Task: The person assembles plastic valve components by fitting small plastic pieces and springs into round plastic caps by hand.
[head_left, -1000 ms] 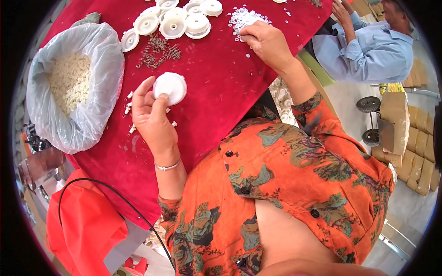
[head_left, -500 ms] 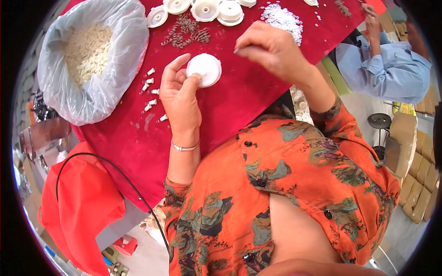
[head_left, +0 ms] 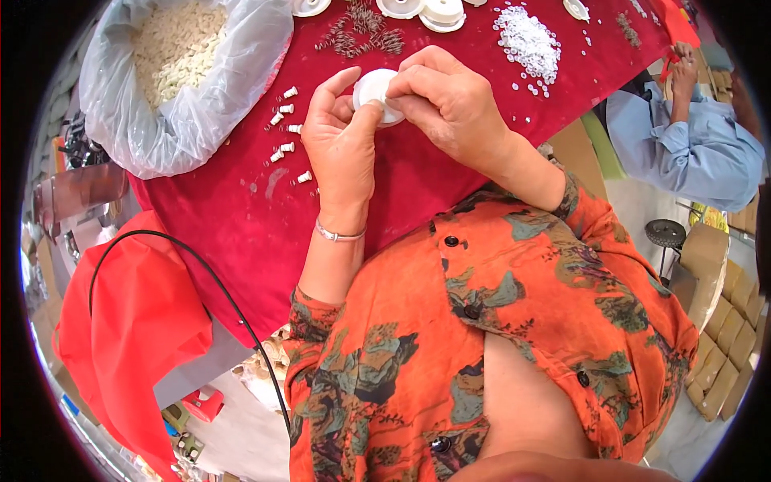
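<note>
Both hands meet over the middle of the table (head_left: 241,233), which is covered in a red cloth, a bit toward its near edge.

Left hand (head_left: 344,145) cradles a white round plastic cap (head_left: 371,90) from the side and below: thumb up along its left rim, fingers curled behind it. Right hand (head_left: 450,100) sits on top of the cap, fingertips bunched and pressed down at its near face. Looks like a pinch on something small, but whatever it is stays hidden under the fingers, so cannot tell.

Handling, as a judgement: the cap reads as light, stiff moulded plastic, smooth and a bit slippery, not fragile. Best taken by the rim between thumb and fingers, as the left hand does now, which leaves the centre free for the other hand.

Look: disc-shaped, plain white, shallow, mostly covered by the two hands; only the top-left arc shows.

Around it:
- scatter of small white pegs (head_left: 286,132) on the cloth just left of the left hand
- clear plastic bag (head_left: 152,120) full of pale small parts at the table's left side
- pile of small metal springs (head_left: 363,36) near the far edge
- more white caps (head_left: 434,11) along the far edge
- heap of tiny white bits (head_left: 530,42) far right of the hands

Another person in a blue shirt (head_left: 699,153) sits beyond the table's right edge, hands apart from this work.
</note>
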`<action>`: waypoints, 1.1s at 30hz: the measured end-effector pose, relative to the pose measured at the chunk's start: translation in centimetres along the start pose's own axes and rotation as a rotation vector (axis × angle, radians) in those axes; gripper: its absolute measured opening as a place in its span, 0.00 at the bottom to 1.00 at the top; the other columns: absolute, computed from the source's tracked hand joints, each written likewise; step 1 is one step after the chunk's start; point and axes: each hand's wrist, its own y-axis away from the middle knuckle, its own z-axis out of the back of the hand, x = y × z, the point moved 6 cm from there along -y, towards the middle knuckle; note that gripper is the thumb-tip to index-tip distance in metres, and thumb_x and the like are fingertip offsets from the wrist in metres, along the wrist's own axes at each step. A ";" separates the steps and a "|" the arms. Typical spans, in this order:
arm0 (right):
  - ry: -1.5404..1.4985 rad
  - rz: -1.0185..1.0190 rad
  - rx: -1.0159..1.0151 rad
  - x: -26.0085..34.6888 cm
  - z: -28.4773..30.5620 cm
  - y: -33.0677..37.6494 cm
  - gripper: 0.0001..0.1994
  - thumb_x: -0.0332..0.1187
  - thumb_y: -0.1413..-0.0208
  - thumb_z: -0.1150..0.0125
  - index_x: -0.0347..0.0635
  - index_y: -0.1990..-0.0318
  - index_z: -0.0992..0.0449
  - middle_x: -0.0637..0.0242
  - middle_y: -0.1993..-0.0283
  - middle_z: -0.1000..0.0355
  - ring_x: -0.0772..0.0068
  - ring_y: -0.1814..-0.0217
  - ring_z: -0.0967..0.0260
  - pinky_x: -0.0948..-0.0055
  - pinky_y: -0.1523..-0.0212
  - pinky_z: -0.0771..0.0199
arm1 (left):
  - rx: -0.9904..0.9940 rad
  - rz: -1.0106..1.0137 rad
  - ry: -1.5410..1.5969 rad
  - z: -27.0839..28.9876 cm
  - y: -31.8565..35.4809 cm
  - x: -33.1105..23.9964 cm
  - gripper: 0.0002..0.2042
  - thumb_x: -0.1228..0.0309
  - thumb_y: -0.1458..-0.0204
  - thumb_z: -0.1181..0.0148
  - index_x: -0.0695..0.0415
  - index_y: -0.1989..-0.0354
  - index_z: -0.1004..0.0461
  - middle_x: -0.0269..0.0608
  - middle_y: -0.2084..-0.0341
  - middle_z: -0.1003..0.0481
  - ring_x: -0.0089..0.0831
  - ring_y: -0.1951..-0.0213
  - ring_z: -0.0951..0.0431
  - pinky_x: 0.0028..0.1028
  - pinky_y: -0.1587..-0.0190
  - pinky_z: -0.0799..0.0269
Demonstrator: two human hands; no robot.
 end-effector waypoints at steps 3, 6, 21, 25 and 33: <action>-0.041 0.029 -0.049 -0.1 0.5 -0.2 0.07 0.23 0.56 0.35 0.39 0.69 0.26 0.62 0.68 0.32 0.62 0.70 0.30 0.69 0.70 0.27 | 0.020 -0.007 -0.006 -0.3 0.0 -0.2 0.18 0.83 0.50 0.44 0.67 0.48 0.33 0.40 0.66 0.24 0.21 0.64 0.24 0.21 0.60 0.26; -0.069 -0.018 -0.006 -0.5 0.7 -0.3 0.08 0.22 0.56 0.35 0.39 0.67 0.26 0.62 0.68 0.33 0.63 0.70 0.29 0.71 0.71 0.27 | 0.034 -0.007 -0.010 -0.8 0.0 -0.4 0.19 0.83 0.50 0.44 0.66 0.48 0.33 0.40 0.65 0.24 0.22 0.63 0.24 0.21 0.59 0.26; -0.128 -0.184 0.009 -1.1 1.0 -0.1 0.13 0.30 0.53 0.32 0.39 0.61 0.26 0.66 0.67 0.33 0.74 0.70 0.31 0.76 0.69 0.28 | 0.008 -0.024 0.049 -0.5 0.0 -0.5 0.18 0.83 0.51 0.43 0.66 0.50 0.33 0.40 0.67 0.24 0.21 0.66 0.24 0.20 0.62 0.26; -0.250 -0.220 -0.024 -1.4 0.9 0.2 0.14 0.33 0.52 0.32 0.39 0.60 0.26 0.65 0.68 0.33 0.73 0.71 0.32 0.75 0.70 0.29 | -0.005 -0.039 0.045 -0.6 0.0 -0.6 0.17 0.83 0.50 0.44 0.66 0.50 0.33 0.40 0.67 0.24 0.21 0.65 0.24 0.20 0.62 0.25; -0.077 -0.183 -0.042 -1.2 0.7 -0.1 0.16 0.38 0.53 0.30 0.39 0.62 0.26 0.63 0.70 0.33 0.68 0.73 0.33 0.71 0.71 0.29 | 0.028 -0.096 -0.065 -0.9 0.5 -1.0 0.19 0.84 0.50 0.46 0.66 0.48 0.33 0.41 0.66 0.23 0.23 0.64 0.24 0.22 0.59 0.27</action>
